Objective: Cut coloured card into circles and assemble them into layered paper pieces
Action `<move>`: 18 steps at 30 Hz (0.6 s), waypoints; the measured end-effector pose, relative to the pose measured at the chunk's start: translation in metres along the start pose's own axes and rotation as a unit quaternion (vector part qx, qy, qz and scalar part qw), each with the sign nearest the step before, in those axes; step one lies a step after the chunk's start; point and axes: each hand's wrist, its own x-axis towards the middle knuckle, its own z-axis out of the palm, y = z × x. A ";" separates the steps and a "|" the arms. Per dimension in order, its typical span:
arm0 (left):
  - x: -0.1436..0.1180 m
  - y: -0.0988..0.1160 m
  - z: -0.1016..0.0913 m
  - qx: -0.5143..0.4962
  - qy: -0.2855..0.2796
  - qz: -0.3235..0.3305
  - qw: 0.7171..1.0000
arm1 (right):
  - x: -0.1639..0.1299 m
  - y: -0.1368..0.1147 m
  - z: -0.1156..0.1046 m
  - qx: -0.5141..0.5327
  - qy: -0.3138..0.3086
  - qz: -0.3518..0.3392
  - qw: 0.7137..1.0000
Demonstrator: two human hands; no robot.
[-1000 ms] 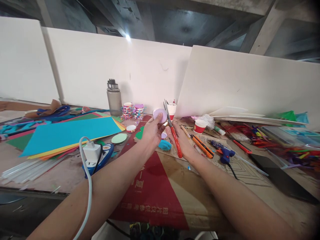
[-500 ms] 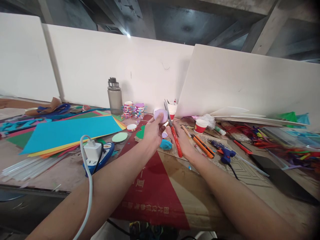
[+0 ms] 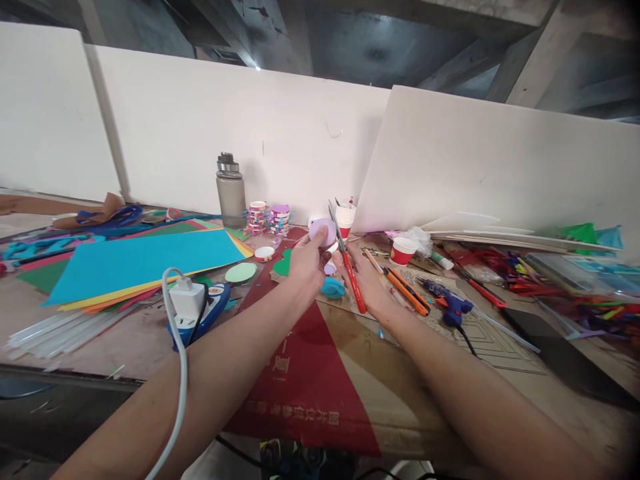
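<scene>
Little has moved since the frame a second ago: my head view has tipped slightly, the wall and bench now sitting a touch higher, while both hands keep almost the same pose. On my feed, the left hand [image 3: 306, 263] has its thumb and fingers pinched together on a pale purple round disc [image 3: 329, 231] of thin, paper-like material, raised over the middle of the bench. The right hand [image 3: 369, 275] is closed around a pair of metal scissors with red handles [image 3: 349, 265], blades pointing up and away from me, just beside the disc's right edge. I can't tell whether blade and disc touch, nor how far the blades are parted.

Behind the blades stands a stack of white-and-red paper cups [image 3: 345, 217]; a single white-and-red paper cup [image 3: 404, 251] stands farther right. Below the hands I see a crumpled turquoise piece [image 3: 332, 288], its material unclear to me, near red-printed brown cardboard [image 3: 305, 387]. Right of the right hand lie an orange-and-black cutter [image 3: 410, 293] and a blue glue gun [image 3: 455, 310]. To the left are a pale green round disc [image 3: 241, 273], flat on the bench, and a grey translucent bottle [image 3: 231, 197], upright by the wall.
</scene>
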 end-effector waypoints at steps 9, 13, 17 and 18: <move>0.002 0.001 -0.001 0.006 0.010 0.000 1.000 | 0.001 0.004 -0.003 -0.013 -0.011 0.009 1.000; 0.006 0.000 -0.003 0.006 -0.001 0.021 1.000 | 0.001 0.004 -0.005 -0.004 -0.012 0.029 0.999; 0.008 0.000 -0.004 0.009 -0.002 0.023 1.000 | 0.002 0.004 -0.007 0.011 -0.006 0.023 1.000; 0.008 0.001 -0.003 0.008 -0.001 0.024 1.000 | 0.002 0.005 -0.007 0.012 -0.005 0.020 1.000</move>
